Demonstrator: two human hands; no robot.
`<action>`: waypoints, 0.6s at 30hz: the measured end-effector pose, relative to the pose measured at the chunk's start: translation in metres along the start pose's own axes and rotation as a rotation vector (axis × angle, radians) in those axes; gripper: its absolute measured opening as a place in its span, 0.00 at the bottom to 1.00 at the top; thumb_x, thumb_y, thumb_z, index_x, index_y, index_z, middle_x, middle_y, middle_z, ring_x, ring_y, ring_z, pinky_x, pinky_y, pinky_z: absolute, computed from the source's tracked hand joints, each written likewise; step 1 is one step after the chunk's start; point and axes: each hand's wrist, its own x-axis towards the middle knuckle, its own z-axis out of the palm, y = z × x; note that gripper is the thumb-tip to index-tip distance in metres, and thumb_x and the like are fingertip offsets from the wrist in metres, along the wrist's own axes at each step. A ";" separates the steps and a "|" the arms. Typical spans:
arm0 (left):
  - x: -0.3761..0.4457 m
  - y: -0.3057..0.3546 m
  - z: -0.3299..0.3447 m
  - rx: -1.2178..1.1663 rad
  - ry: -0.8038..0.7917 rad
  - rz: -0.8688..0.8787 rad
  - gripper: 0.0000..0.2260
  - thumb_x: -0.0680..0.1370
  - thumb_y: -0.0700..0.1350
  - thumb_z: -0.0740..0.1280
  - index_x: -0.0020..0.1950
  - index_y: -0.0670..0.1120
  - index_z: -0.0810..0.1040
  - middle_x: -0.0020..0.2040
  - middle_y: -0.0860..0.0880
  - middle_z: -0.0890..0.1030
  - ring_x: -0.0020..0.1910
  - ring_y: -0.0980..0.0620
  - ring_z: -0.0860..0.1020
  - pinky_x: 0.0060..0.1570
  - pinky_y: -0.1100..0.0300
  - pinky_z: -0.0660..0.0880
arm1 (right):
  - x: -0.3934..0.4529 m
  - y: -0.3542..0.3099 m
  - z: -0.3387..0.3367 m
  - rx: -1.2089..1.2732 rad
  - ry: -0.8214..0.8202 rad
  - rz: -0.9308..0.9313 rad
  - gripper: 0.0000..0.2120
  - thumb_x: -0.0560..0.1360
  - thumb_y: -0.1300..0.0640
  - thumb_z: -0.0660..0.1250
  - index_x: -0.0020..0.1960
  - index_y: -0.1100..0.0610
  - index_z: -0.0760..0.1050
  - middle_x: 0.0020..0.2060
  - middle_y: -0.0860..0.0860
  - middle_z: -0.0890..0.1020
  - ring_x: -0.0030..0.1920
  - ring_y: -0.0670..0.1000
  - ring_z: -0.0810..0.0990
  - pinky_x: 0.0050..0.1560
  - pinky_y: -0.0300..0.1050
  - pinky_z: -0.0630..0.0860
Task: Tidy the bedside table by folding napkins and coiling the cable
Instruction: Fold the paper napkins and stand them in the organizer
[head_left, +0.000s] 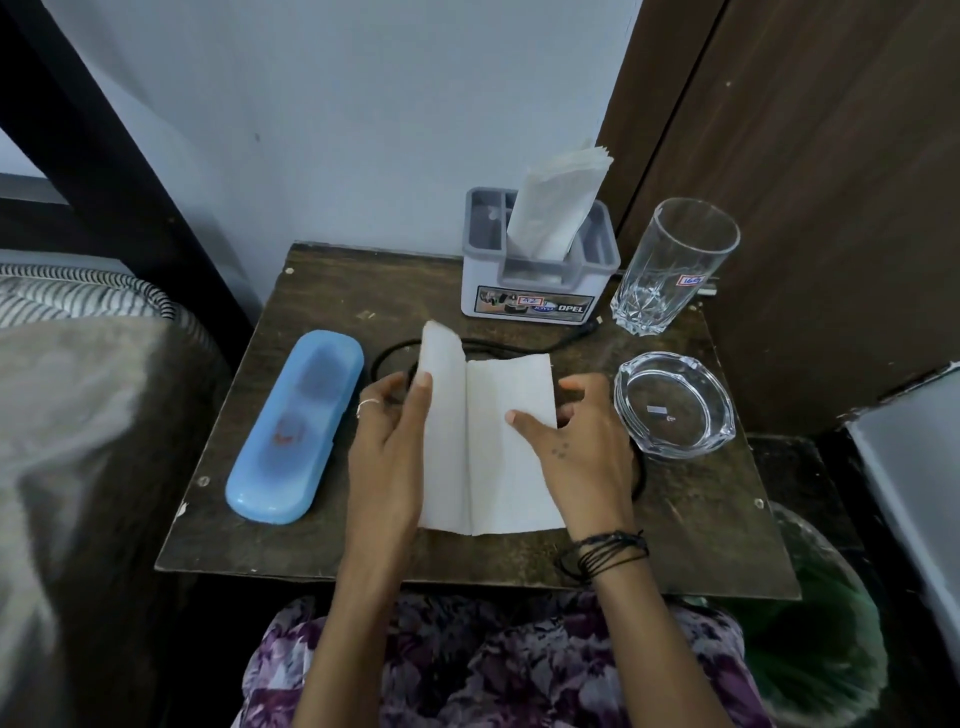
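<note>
A white napkin (493, 447) lies in the middle of the dark wooden bedside table (322, 519), with a crease running down its length. My left hand (387, 441) grips the napkin's left flap and lifts it up off the table. My right hand (576, 441) rests its thumb on the napkin's right half, fingers spread. A black cable (387, 353) runs in a loose loop under the napkin and hands, mostly hidden. More napkins (553, 208) stand upright in a grey holder (535, 296) at the back.
A blue oblong case (296, 426) lies at the left of the table. A tall drinking glass (670, 270) and a glass ashtray (675, 405) stand at the right. A bed (78, 364) borders the left side, a wooden door the right.
</note>
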 end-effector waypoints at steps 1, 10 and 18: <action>0.002 0.003 0.002 -0.035 -0.025 0.011 0.16 0.78 0.61 0.55 0.55 0.55 0.77 0.46 0.61 0.78 0.42 0.66 0.76 0.38 0.66 0.67 | 0.001 0.001 0.001 0.037 0.002 0.002 0.20 0.69 0.48 0.73 0.52 0.50 0.64 0.39 0.44 0.75 0.39 0.47 0.76 0.35 0.41 0.69; 0.001 -0.011 0.011 0.282 -0.216 0.172 0.06 0.77 0.46 0.65 0.51 0.53 0.80 0.51 0.54 0.77 0.49 0.60 0.76 0.42 0.68 0.69 | 0.002 0.000 0.001 0.374 -0.203 0.137 0.19 0.69 0.37 0.66 0.51 0.50 0.76 0.42 0.45 0.83 0.44 0.48 0.81 0.42 0.44 0.74; 0.003 -0.003 0.002 -0.042 -0.162 0.261 0.04 0.74 0.44 0.69 0.46 0.53 0.80 0.43 0.54 0.84 0.42 0.58 0.82 0.38 0.65 0.78 | 0.004 -0.007 -0.004 0.701 -0.241 -0.179 0.12 0.75 0.60 0.67 0.52 0.44 0.75 0.48 0.48 0.84 0.48 0.48 0.83 0.47 0.48 0.80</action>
